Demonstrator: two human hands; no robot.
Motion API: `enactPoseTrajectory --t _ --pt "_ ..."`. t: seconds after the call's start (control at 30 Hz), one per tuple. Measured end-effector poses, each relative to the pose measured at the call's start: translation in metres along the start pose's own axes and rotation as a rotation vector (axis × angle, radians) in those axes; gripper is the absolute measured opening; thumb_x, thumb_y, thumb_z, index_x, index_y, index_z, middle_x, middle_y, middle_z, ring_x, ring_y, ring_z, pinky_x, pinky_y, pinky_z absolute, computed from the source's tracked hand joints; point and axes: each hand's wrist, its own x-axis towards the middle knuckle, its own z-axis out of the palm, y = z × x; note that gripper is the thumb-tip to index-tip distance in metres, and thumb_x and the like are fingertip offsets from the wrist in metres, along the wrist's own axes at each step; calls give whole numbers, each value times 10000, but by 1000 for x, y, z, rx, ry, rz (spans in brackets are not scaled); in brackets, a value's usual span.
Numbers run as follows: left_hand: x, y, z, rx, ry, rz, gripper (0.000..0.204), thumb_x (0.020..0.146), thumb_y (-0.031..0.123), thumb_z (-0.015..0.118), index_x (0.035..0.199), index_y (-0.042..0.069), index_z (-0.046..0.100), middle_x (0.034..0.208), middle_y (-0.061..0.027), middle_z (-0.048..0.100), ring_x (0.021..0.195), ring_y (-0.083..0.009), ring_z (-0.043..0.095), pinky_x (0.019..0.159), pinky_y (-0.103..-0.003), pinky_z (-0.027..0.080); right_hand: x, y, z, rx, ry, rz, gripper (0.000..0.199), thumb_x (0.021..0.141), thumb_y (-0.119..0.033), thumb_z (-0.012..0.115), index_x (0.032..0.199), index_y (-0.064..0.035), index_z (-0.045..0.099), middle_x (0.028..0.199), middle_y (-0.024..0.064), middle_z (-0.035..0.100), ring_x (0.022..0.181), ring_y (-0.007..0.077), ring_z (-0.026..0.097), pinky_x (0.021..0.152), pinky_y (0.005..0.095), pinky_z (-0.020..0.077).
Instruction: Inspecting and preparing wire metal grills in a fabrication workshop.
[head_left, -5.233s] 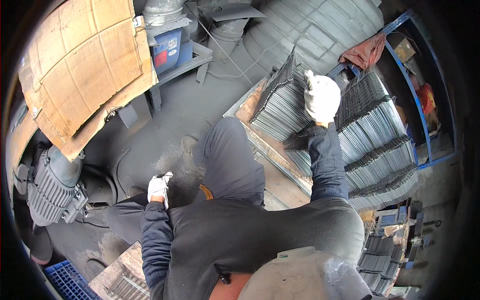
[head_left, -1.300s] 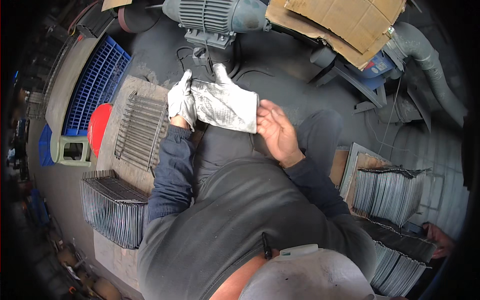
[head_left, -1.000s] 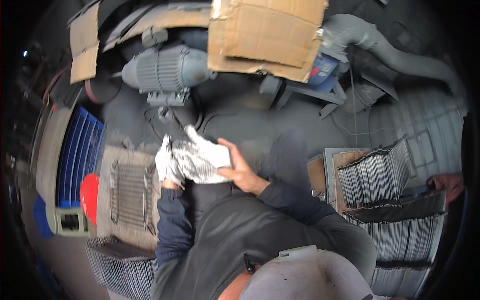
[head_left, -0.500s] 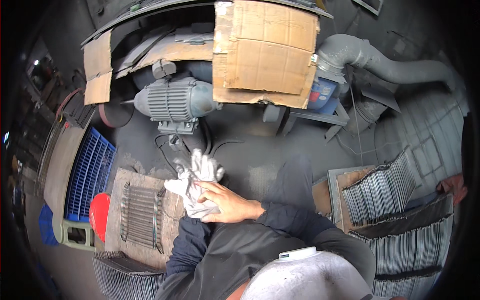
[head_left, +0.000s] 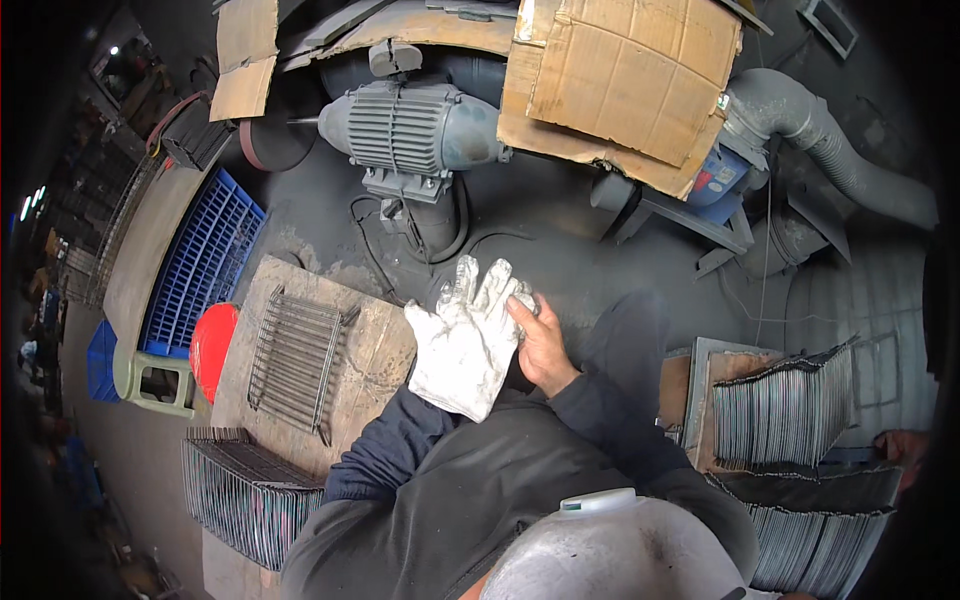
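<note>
Right grip (head_left: 545, 348) pinching white glove (head_left: 460, 350). Left grip hidden, can't tell. Red label (head_left: 702, 180) on blue casing (head_left: 718, 208), unreadable.

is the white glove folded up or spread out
Spread out: the white glove has its fingers apart, pointing up the picture, and its cuff wide; the right hand holds its edge.

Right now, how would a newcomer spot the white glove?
Find the ribbed grey motor near the top, then drop down and slightly right. The white glove shows between the brown board and the bare right hand, which pinches its edge. Unlike the rounded, pale cap, it has fingers, pointing up.
</note>
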Motion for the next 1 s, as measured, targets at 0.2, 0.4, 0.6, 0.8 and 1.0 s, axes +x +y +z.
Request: enactPoseTrajectory --t 0.2,0.4,0.6,0.8,1.0 --pt "0 8 0 151 -39 85 723 1069 527 411 1653 111 319 1724 -107 322 1578 -266 297 1260 -493 206 1 7 3 -4 51 -51 312 1027 -40 692 1311 5 574 1226 96 714 1092 176 699 994 349 573" --pt "-6 31 4 1277 43 314 743 1060 562 430 1645 113 344 1678 -90 394 1510 -247 393 1245 -439 300 0 8 2 35 -9 -132 232 1050 -47 662 1269 -1 602 1201 89 724 1095 163 692 1000 330 559" --pt "-15 58 20 2385 141 -166 760 1067 620 404 1630 111 376 1606 -63 489 1454 -217 457 1226 -372 364 9 -15 -13 80 33 -163 192 1063 -27 623 1253 -5 615 1172 90 730 1011 187 713 921 358 603" --pt "-97 67 33 2236 508 331 547 1119 211 539 1598 5 371 1547 -192 537 1392 -308 576 1225 -491 408 17 -71 -22 -77 181 -457 104 1070 -32 601 1173 -31 614 1099 90 734 971 167 711 889 325 611" --pt "-115 19 43 2700 527 684 1024 896 363 854 1656 41 247 1643 -221 404 1495 -353 461 1232 -499 376 -15 -93 -16 -410 1 -592 167 995 -4 700 1144 -25 627 1084 74 730 983 158 702 911 309 561"
